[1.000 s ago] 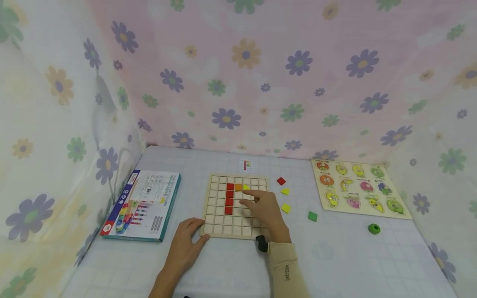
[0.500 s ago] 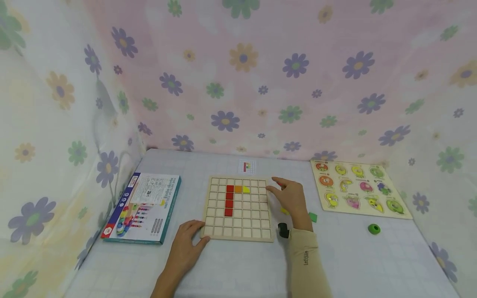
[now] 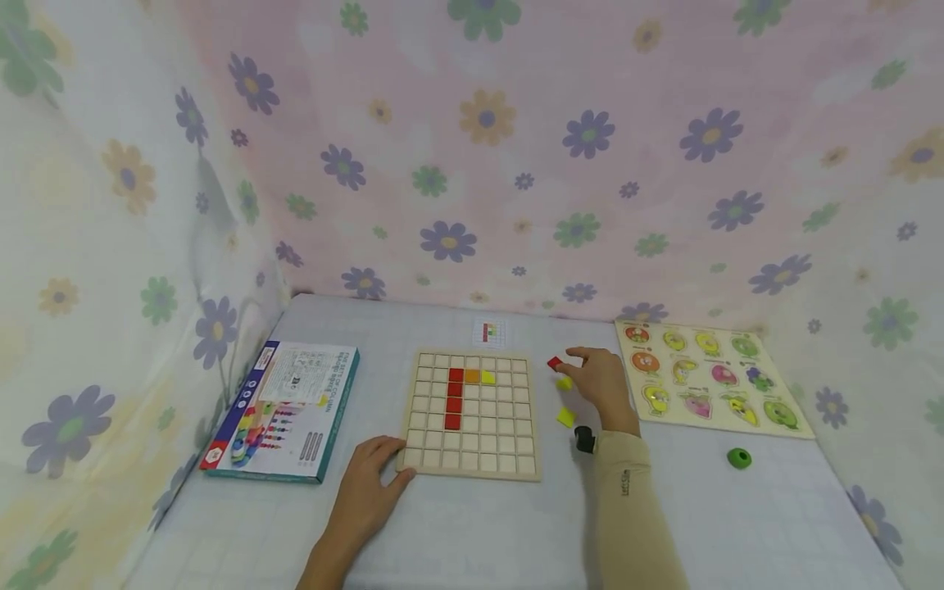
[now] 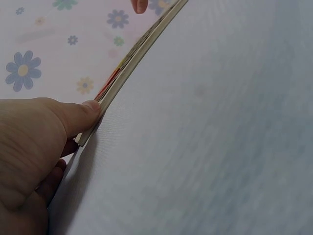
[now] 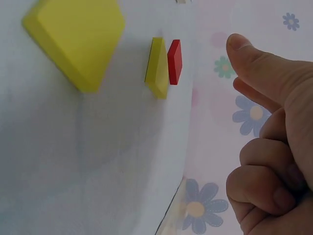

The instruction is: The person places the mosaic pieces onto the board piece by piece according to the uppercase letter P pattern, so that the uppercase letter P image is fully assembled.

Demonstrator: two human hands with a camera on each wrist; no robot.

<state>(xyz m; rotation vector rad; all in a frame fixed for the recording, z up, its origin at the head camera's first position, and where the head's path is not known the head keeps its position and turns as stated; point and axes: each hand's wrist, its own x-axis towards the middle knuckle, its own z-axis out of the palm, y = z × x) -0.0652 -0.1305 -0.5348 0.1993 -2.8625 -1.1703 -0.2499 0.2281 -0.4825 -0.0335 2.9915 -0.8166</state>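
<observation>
Grid board (image 3: 479, 426), flat on the counter (image 3: 472, 533), near-left corner gripped by the left hand (image 3: 371, 482). Right hand (image 3: 601, 381), thumb and index parted, holding nothing. Yellow tiles (image 3: 565, 417), loose to the board's right. Red tile (image 3: 554, 362), just beside the thumb. Step in hand, presumably: fetching this tile; next move likely needing a careful edge pinch.

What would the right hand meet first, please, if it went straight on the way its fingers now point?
Most likely the loose red tile, just beyond the right hand in the head view, though the hand's height above the tabletop is hard to judge.
</observation>
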